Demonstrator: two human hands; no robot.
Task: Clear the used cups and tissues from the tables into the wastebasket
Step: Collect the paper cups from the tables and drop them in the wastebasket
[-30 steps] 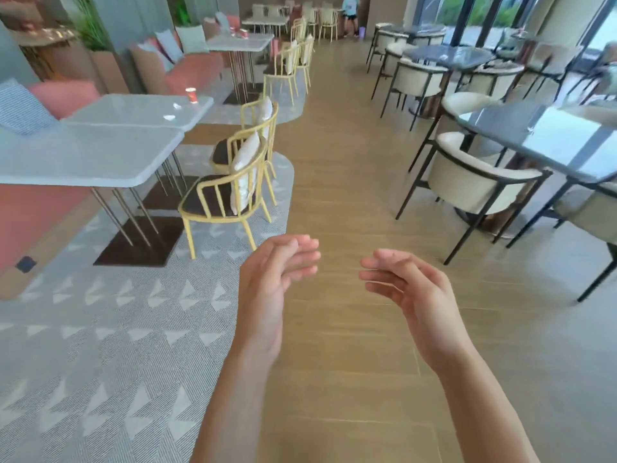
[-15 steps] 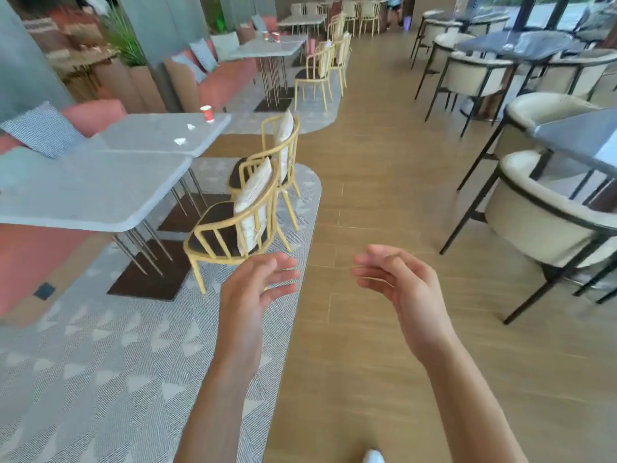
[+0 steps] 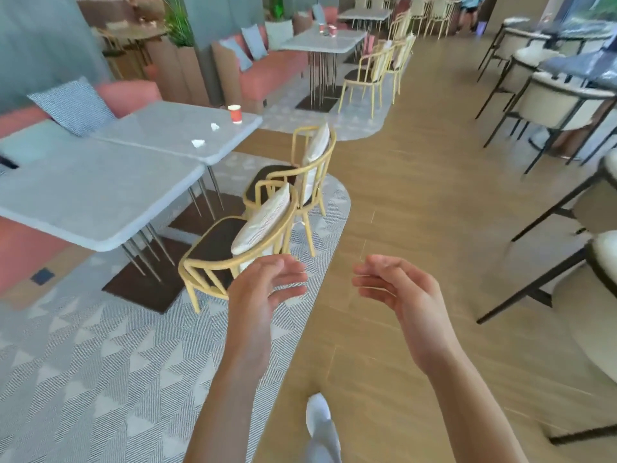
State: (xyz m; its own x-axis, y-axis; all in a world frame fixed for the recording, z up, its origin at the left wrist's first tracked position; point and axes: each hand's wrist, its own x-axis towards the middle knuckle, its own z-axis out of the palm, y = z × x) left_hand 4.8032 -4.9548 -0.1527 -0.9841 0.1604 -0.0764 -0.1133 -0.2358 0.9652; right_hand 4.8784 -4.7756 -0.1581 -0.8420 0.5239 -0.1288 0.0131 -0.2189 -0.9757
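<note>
A small red paper cup with a pale rim stood upright near the far edge of the speckled grey stone tabletop, with two crumpled white tissues lying apart from it on the same smooth slab. Nearer, two yellow bentwood chairs with white cushions stood on patterned grey carpet. The left hand and right hand, fingers loosely curled and holding nothing, hovered well apart from the cup.
</note>
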